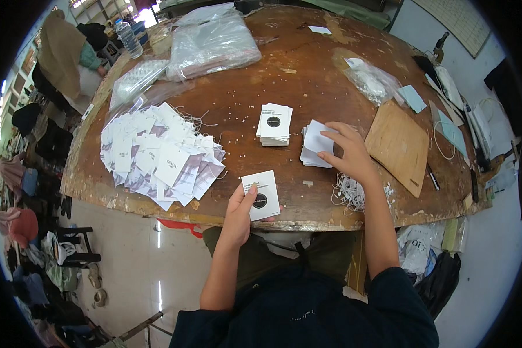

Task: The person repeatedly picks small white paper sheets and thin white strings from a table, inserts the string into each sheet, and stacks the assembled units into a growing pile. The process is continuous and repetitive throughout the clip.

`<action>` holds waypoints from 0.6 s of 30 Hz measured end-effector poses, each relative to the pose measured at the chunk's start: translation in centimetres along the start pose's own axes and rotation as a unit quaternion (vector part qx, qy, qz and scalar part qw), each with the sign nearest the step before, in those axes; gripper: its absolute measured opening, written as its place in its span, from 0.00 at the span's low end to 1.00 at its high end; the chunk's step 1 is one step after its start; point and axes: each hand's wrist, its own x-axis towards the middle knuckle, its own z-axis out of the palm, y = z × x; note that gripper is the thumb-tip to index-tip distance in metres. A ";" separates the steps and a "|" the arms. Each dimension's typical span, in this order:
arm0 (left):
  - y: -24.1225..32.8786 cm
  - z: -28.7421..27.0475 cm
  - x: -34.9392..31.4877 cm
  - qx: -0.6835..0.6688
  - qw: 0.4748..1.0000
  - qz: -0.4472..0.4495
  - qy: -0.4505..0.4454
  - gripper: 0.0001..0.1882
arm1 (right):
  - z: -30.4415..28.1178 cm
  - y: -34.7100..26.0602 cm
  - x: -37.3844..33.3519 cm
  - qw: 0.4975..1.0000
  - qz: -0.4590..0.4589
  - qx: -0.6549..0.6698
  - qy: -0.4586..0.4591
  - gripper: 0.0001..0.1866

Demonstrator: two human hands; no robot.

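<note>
My left hand (238, 210) grips a white card (267, 188) printed with a black circle, near the table's front edge. Thumb lies on its face; the other fingers are mostly behind it. My right hand (348, 152) is over a stack of blank-looking white cards (313, 152), thumb and fingers apart at the right edge of a turned top card. Whether it grips that card is not clear. Between and beyond my hands stands another stack of printed cards (274, 124) with the same black circle. To the left spreads a heap of strung hang tags (156, 156).
White strings (349, 192) lie tangled below my right wrist, beside a wooden board (399, 148) and a pen (432, 177). Plastic-wrapped packs (214, 46) and a water bottle (129, 39) stand far left. A clear bag (370, 81) is far right. Another person (69, 55) is at the left.
</note>
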 end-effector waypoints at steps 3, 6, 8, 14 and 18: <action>0.0 1.0 0.4 -0.054 0.999 0.004 -0.002 0.30 | -2.3 -3.5 -0.4 0.997 -0.056 0.021 0.052 0.30; 0.7 0.7 0.2 -0.132 0.991 -0.007 -0.014 0.32 | -1.8 -8.1 -1.5 0.980 -0.178 0.085 0.023 0.32; 0.5 1.5 0.2 -0.188 0.982 -0.005 0.033 0.31 | -0.6 -10.6 -1.8 0.966 -0.229 0.111 -0.034 0.37; 0.7 1.7 -0.7 -0.128 0.992 -0.001 0.021 0.24 | 1.9 -11.6 -1.4 0.964 -0.195 0.179 -0.016 0.40; 0.8 1.6 -0.4 -0.103 0.994 0.005 0.020 0.18 | 3.8 -12.1 -2.8 0.925 0.048 0.366 0.094 0.27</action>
